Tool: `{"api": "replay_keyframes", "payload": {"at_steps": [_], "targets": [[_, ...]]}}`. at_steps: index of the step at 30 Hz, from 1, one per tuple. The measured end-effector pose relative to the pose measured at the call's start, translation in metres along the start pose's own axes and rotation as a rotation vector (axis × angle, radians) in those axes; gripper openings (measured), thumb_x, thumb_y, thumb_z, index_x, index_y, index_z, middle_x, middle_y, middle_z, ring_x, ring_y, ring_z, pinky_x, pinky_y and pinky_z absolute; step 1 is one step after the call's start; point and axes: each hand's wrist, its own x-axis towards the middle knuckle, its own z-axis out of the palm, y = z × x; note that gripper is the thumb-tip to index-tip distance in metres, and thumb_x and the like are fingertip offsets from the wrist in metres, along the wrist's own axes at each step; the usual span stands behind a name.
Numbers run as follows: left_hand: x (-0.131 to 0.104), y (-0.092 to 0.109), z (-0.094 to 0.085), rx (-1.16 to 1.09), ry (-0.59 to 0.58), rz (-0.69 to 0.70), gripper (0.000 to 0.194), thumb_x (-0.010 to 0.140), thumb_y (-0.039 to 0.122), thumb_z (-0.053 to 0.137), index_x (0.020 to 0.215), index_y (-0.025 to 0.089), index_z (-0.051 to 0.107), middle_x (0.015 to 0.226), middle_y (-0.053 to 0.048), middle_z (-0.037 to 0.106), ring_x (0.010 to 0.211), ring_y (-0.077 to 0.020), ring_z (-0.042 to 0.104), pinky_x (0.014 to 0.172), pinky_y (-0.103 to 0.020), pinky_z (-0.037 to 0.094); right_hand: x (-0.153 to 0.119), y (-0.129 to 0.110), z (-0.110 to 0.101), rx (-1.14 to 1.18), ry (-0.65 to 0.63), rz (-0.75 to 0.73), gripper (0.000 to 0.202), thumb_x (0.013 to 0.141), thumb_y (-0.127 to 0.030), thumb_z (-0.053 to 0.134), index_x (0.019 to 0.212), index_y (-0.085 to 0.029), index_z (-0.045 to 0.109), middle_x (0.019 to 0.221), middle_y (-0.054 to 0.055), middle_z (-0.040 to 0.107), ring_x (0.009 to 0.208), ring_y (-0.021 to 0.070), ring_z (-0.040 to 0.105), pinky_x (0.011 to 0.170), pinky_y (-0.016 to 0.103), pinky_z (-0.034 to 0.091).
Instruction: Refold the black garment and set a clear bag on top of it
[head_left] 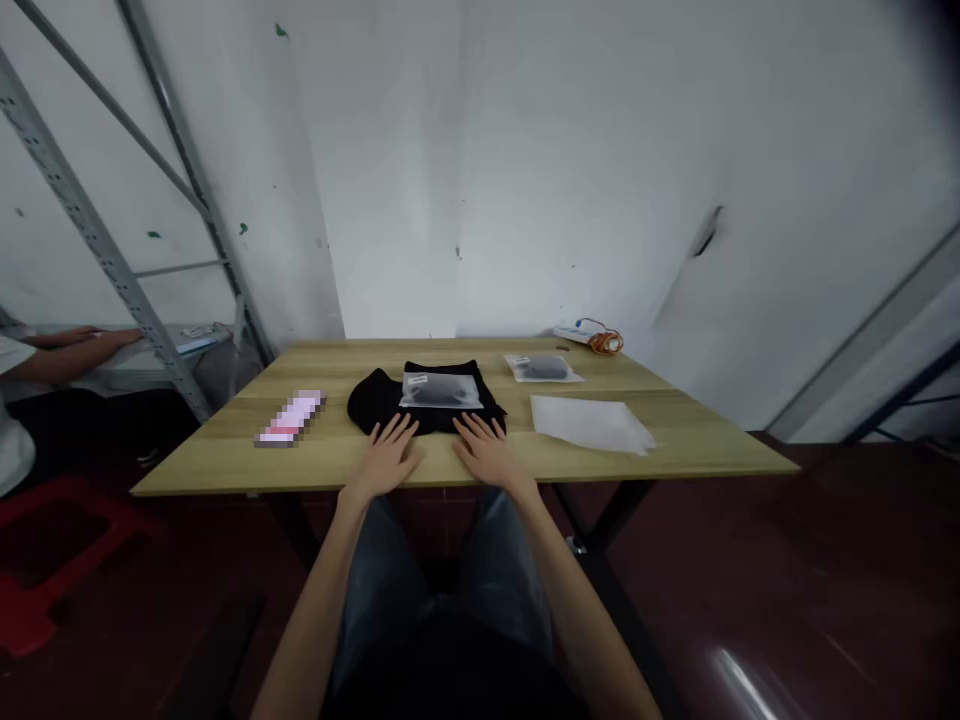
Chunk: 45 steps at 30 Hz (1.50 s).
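On the wooden table [225, 445], my left hand [390, 458] and right hand [486, 452] lie flat, fingers spread and grasping nothing, touching the black garment [375, 400]; a bagged item [441, 390] sits on it, and clear bags [592, 422] lie to the right.

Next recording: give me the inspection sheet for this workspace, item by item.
Surface: wooden table, light top, dark legs.
Job's things: folded black garment; bagged dark item lying on it.
Clutter: second bagged item; flat clear bags; blurred pink item.
Hands: left hand and right hand flat, open, fingertips at the garment's near edge.
Cables: orange cord at far edge.
Surroundings: white wall, metal rack, another person's arm, red stool.
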Motion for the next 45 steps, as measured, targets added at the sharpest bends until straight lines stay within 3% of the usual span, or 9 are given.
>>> {"api": "replay_keyframes", "payload": {"at_steps": [45], "targets": [[-0.0016, 0.0035, -0.0036, 0.001, 0.004, 0.001, 0.064, 0.109, 0.056, 0.038, 0.164, 0.024, 0.043, 0.175, -0.007, 0.031, 0.165, -0.0264, 0.022, 0.134, -0.057, 0.015, -0.0027, -0.0021, -0.0031, 0.004, 0.006, -0.008, 0.060, 0.111, -0.048, 0.034, 0.166, -0.023, 0.041, 0.173, 0.007, 0.036, 0.163, 0.0253, 0.028, 0.133, 0.055, 0.016]]}}
